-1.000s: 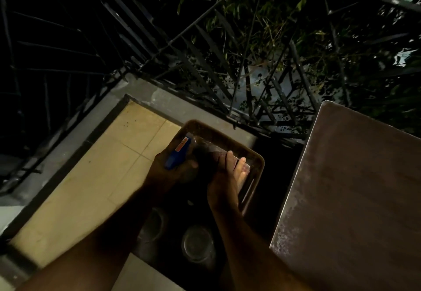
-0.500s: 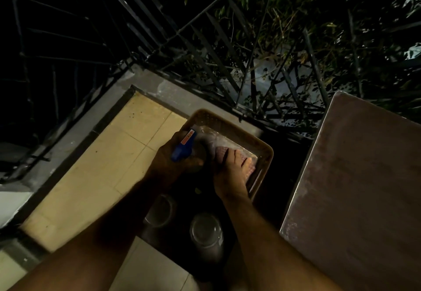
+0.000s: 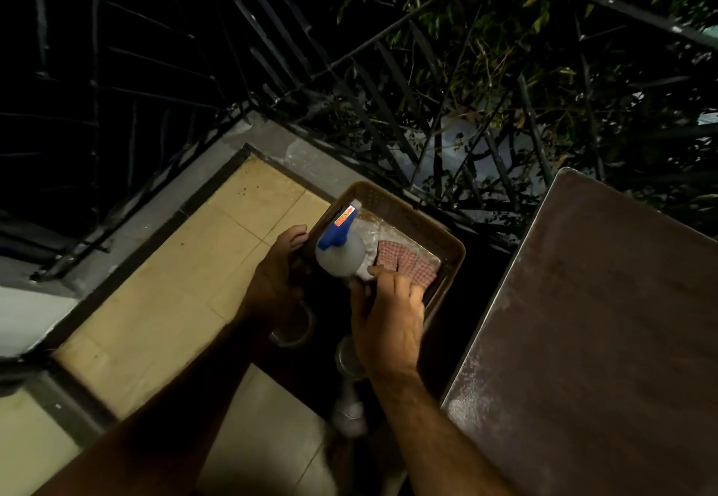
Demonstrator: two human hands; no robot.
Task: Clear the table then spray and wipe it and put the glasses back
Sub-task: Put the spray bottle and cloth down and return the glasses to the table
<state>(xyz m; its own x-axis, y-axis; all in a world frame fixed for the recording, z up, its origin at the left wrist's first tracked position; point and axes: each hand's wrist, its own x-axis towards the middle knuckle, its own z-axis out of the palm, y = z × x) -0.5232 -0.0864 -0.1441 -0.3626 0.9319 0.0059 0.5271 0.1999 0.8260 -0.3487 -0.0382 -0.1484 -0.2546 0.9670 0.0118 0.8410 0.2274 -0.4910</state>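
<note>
Blue-capped, the spray bottle [image 3: 341, 251] stands in the brown tray [image 3: 447, 241] on the floor left of the bench [image 3: 606, 320], my right hand [image 3: 388, 315] curled around its base beside the checked cloth [image 3: 406, 264]. My left hand [image 3: 277, 281] rests at the tray's near-left rim, grip lost in shadow; two glasses [image 3: 295, 326] sit below it

I'm looking at a dim night scene. Light is falling from behind the camera, brightening the yellow floor tiles [image 3: 163, 293] and putting glare on the table [image 3: 606, 340] edge. Shadow is swallowing the near arms; railing [image 3: 272, 52] lines are bending at the edges.
</note>
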